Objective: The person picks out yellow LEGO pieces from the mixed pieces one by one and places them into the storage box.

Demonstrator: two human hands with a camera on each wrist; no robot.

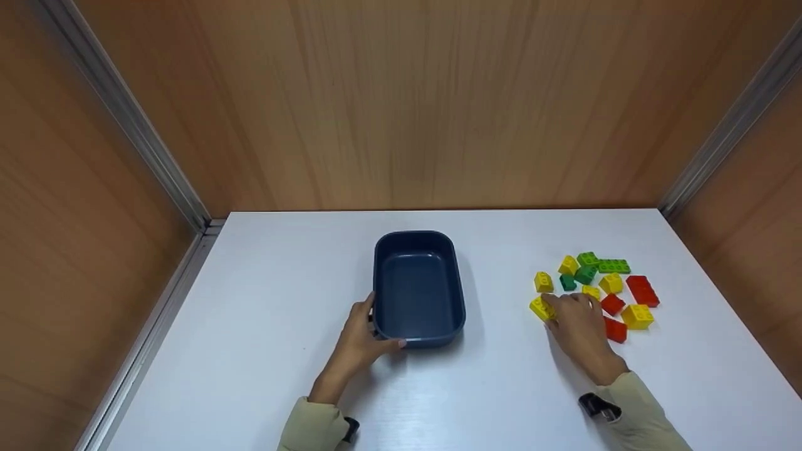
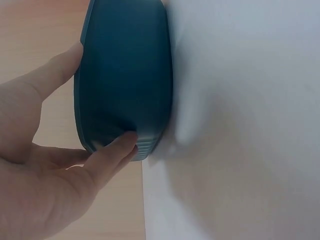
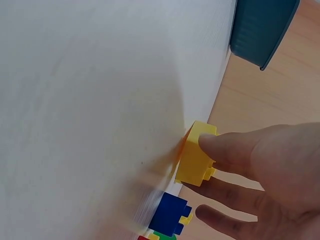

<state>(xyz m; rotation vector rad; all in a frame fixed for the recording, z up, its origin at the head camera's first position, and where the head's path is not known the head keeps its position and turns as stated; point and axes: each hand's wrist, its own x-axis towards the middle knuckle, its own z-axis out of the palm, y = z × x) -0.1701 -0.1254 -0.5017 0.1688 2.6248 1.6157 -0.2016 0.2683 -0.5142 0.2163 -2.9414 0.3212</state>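
Note:
A dark blue rectangular container (image 1: 418, 297) stands on the white table, with its inside bare. My left hand (image 1: 360, 343) grips its near left corner, fingers along the left side and thumb at the near end; the left wrist view shows this hand (image 2: 55, 150) around the container (image 2: 125, 75). On the right, my right hand (image 1: 579, 329) pinches a yellow toy brick (image 1: 540, 309). In the right wrist view the thumb lies on the yellow brick (image 3: 196, 157), and a blue brick (image 3: 169, 214) sits beside the fingers.
Several loose bricks lie around the right hand: a yellow brick (image 1: 544, 282), a long green brick (image 1: 614, 266), a red brick (image 1: 643, 291) and others. Wooden panels (image 1: 401, 106) enclose the white table (image 1: 250, 313) at the back and sides.

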